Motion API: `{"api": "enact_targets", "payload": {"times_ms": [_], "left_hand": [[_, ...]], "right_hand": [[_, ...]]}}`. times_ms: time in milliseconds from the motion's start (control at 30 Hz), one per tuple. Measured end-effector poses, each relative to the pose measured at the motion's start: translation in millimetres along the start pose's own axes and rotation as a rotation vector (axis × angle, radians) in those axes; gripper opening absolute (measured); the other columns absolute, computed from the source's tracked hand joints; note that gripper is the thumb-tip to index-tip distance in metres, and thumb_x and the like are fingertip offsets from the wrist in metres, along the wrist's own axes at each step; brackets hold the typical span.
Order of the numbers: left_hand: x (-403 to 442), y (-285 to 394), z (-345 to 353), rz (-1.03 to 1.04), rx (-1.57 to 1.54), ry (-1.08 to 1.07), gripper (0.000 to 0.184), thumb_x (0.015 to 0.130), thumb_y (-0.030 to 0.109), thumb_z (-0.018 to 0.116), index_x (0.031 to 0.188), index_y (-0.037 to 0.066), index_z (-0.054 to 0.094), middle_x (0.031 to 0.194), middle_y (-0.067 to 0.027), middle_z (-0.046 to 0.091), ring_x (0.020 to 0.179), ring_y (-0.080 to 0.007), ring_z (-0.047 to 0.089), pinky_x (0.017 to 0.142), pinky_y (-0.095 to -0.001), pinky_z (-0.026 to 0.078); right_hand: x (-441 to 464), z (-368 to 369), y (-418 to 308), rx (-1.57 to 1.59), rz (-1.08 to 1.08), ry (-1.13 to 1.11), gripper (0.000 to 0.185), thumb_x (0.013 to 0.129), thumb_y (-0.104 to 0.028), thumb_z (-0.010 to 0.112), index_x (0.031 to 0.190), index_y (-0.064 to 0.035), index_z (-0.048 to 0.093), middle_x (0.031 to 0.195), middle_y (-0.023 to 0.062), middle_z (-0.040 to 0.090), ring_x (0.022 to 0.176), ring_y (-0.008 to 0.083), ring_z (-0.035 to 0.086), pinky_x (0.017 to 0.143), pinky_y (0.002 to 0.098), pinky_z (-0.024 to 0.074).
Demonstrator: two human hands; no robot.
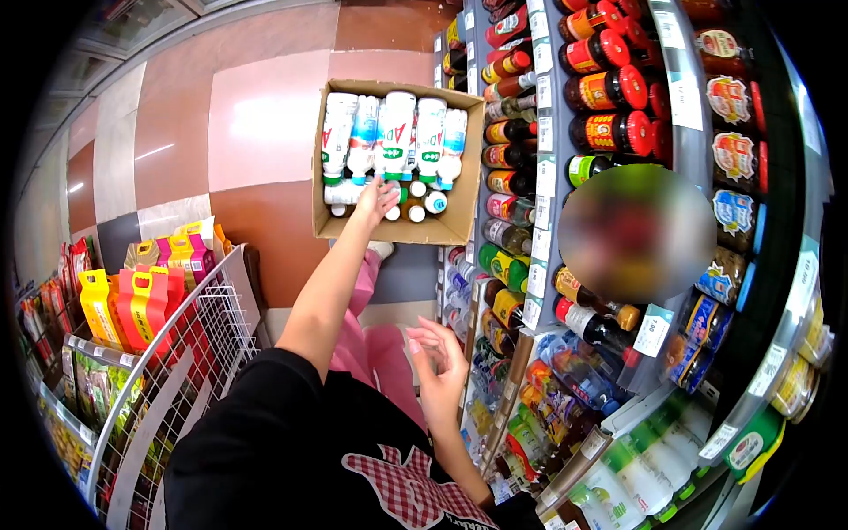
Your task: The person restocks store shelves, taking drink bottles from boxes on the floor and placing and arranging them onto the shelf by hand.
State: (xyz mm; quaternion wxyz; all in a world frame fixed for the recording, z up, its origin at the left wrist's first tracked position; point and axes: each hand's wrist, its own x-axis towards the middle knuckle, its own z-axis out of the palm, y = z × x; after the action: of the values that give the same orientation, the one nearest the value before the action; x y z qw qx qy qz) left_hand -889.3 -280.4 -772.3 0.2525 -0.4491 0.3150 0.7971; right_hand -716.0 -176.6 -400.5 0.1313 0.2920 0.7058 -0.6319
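An open cardboard box point(331, 227) holds several white plastic drink bottles point(398, 124) with green or blue caps and red "AD" lettering. More bottles, with white round caps point(435, 201), show at its near side. My left hand point(377, 200) reaches over the near rim into the box, fingers apart beside the caps; whether they touch a bottle I cannot tell. Nearer my body, my right hand point(437, 364) hangs with fingers loosely bent and thumb apart, nothing in it. It is beside the lower shelf of bottles.
Shelves on the right carry red-capped sauce jars point(609, 132), dark bottles point(587, 327) and green-capped white bottles point(649, 464). Price tags point(654, 329) line the shelf edges. At left stands a wire rack point(225, 300) beside yellow and red packages point(146, 305). The floor is tiled.
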Motion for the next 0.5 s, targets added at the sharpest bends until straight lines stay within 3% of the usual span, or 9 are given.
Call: {"api": "enact_targets", "payload": {"times_ms": [67, 133, 267, 300, 500], "left_hand": [[21, -3, -4, -0.067, -0.104, -0.037, 0.068, 0.103, 0.046, 0.045, 0.152, 0.003, 0.024, 0.153, -0.0181, 0.036, 0.127, -0.0343, 0.052, 0.101, -0.0456, 0.048], [28, -3, -3, -0.094, -0.18, -0.062, 0.068, 0.103, 0.046, 0.045, 0.151, 0.002, 0.026, 0.154, -0.0184, 0.034, 0.13, -0.0352, 0.049, 0.103, -0.0465, 0.046], [37, -10, 2, -0.118, -0.359, -0.045, 0.057, 0.103, 0.043, 0.049, 0.14, 0.001, 0.041, 0.143, -0.0191, 0.047, 0.128, -0.0352, 0.052, 0.106, -0.0471, 0.045], [39, -12, 2, -0.124, -0.429, -0.046, 0.049, 0.101, 0.037, 0.056, 0.133, 0.0, 0.048, 0.137, -0.0196, 0.051, 0.126, -0.0349, 0.054, 0.108, -0.0472, 0.044], [51, -21, 9, -0.109, -0.7, -0.013, 0.042, 0.092, 0.019, 0.071, 0.123, -0.003, 0.054, 0.123, -0.0189, 0.059, 0.119, -0.0334, 0.057, 0.105, -0.0427, 0.051]], "right_hand": [[2, -1, 3, -0.024, 0.027, 0.008, 0.032, 0.092, 0.0, 0.063, 0.124, 0.0, 0.061, 0.106, 0.0109, 0.07, 0.096, 0.015, 0.066, 0.084, 0.027, 0.0517], [5, -2, 5, -0.027, 0.049, 0.018, 0.032, 0.092, 0.0, 0.063, 0.124, 0.0003, 0.062, 0.106, 0.0111, 0.07, 0.095, 0.0154, 0.067, 0.085, 0.0277, 0.0526], [9, -3, 8, 0.015, 0.089, 0.034, 0.032, 0.093, 0.0, 0.062, 0.125, 0.0002, 0.061, 0.106, 0.0108, 0.07, 0.094, 0.0147, 0.066, 0.084, 0.0272, 0.0523], [10, -4, 8, 0.028, 0.097, 0.036, 0.032, 0.093, 0.0, 0.062, 0.125, 0.0002, 0.061, 0.106, 0.0107, 0.07, 0.094, 0.0145, 0.066, 0.084, 0.0272, 0.0521], [11, -7, 10, 0.047, 0.137, 0.033, 0.032, 0.094, 0.0, 0.062, 0.126, 0.0001, 0.06, 0.107, 0.0106, 0.07, 0.095, 0.0136, 0.065, 0.085, 0.0262, 0.051]]}}
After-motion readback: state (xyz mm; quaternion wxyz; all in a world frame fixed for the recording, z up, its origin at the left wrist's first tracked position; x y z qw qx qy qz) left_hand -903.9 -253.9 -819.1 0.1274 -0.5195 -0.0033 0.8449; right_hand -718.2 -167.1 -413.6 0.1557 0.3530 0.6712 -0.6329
